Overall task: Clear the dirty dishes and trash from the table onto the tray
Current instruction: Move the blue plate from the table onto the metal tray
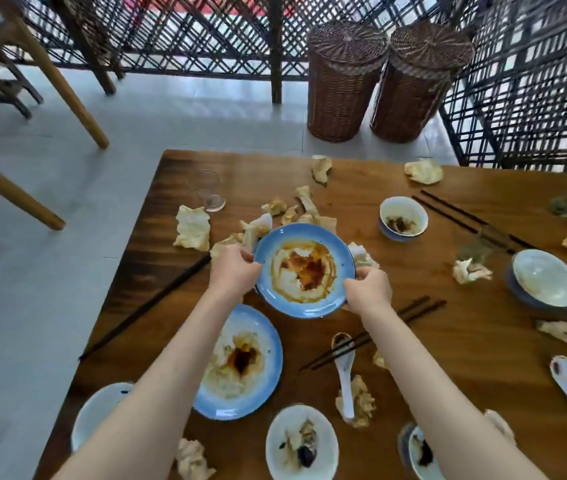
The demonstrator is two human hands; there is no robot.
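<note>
Blue plate [304,270], centre of frame, oily red sauce pooled in the middle. My left hand [233,268] grips its left rim, my right hand [367,289] grips the lower-right rim, fingers curled on the edge both sides. It looks just lifted off the wooden table [431,341], but I can't tell for sure.

Keep it level so the sauce doesn't run, thumbs off the greasy centre. Probably stack it on the second blue plate [240,362] just below it. No tray in view, so I can't tell where this goes.

Clutter: crumpled napkins [192,227] crowd the upper-left rim, another touches the right rim. Chopsticks [372,336] and a white spoon [344,372] lie lower right. Small bowl [402,218] upper right, clear glass [207,190] upper left, both well apart.
</note>
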